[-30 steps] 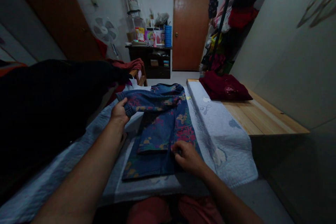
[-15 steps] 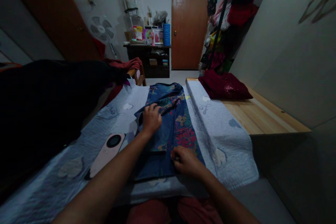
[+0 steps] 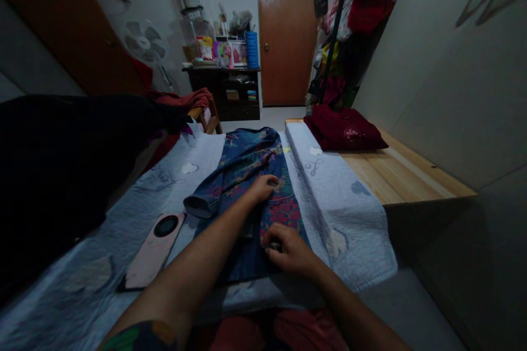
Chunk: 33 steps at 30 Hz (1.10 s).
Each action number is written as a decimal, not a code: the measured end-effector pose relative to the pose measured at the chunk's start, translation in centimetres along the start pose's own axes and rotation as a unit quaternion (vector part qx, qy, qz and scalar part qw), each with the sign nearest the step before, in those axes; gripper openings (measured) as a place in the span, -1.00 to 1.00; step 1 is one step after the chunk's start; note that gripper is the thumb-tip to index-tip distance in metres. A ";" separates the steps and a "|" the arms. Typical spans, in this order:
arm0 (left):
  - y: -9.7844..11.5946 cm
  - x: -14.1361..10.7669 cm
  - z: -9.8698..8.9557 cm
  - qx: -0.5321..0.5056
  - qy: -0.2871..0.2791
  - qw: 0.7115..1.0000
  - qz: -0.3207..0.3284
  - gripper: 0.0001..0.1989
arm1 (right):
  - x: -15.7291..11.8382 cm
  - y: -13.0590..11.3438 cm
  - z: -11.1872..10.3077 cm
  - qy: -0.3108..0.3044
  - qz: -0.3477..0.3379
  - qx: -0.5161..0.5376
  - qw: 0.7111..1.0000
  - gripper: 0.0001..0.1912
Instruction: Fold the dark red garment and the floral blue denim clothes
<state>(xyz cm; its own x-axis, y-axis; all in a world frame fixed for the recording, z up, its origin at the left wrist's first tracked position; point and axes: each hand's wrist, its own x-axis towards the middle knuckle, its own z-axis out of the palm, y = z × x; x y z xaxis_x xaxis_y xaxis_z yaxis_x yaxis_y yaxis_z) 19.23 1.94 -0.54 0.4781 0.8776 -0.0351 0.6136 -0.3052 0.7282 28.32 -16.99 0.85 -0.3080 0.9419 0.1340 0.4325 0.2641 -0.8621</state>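
A blue floral denim jacket lies lengthwise on the bedspread in front of me. One sleeve is laid out toward the left, its cuff opening facing me. My left hand reaches across the jacket's middle, fingers curled onto the cloth near its right side. Closer to me, my right hand is closed in a pinch at the lower part of the jacket; its fingertips are partly hidden. A pink phone with a round dark camera ring lies left of my left forearm.
Under the jacket is a grey-blue patterned bedspread. A folded maroon garment rests on the wooden board at right. A large dark cloth heap takes up the left. Farther back stand a fan and a dark cabinet.
My left hand has moved right from the sleeve area to the jacket's right side. The sleeve now lies spread to the left. My right hand stays near the same place; the view has shifted slightly.
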 end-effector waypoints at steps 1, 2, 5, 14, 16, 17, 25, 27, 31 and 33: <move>0.0 -0.2 -0.1 0.002 0.007 1.000 0.007 -0.53 | 0.0 0.0 0.0 0.002 -0.005 -0.006 1.000 -0.80; 0.0 -0.5 -0.1 0.008 0.019 1.000 0.017 -0.50 | -0.1 -0.1 0.0 0.001 -0.011 -0.015 1.000 -0.80; -0.6 -1.8 -0.2 0.084 0.064 0.993 0.049 -0.47 | -0.2 0.1 0.3 -0.028 -0.015 -0.046 0.998 -0.79; -1.8 -3.6 0.9 0.342 0.057 0.937 0.041 -0.62 | -0.9 0.3 -0.6 0.003 0.000 -0.029 1.000 -0.77; -1.4 -3.9 1.0 0.349 0.094 0.931 0.050 -0.63 | -1.0 1.2 -1.0 0.081 -0.005 -0.090 0.993 -0.68; -1.1 -4.1 1.1 0.350 0.108 0.928 0.065 -0.63 | -1.0 1.8 -1.2 0.110 -0.003 -0.134 0.985 -0.61; -0.4 -5.9 3.7 0.309 -0.054 0.930 0.193 -0.50 | -2.6 5.5 0.1 0.060 0.110 -0.363 0.923 -0.35; -0.8 -6.0 4.2 0.314 -0.052 0.929 0.189 -0.47 | -3.2 5.5 0.3 0.049 0.115 -0.374 0.919 -0.35; -1.1 -5.9 4.4 0.332 -0.038 0.922 0.194 -0.48 | -4.1 5.4 0.3 0.029 0.118 -0.381 0.917 -0.34; -1.0 -6.0 4.3 0.340 -0.031 0.920 0.193 -0.49 | -4.5 5.3 0.2 0.023 0.110 -0.381 0.918 -0.35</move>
<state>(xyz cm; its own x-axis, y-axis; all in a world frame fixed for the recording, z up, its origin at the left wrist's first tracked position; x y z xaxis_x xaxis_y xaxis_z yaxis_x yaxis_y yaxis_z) 18.47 -4.67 -3.97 0.7649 0.6387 0.0832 0.6314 -0.7691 0.0995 31.85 -19.88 -4.47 -0.1139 0.9930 0.0330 0.9525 0.1185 -0.2806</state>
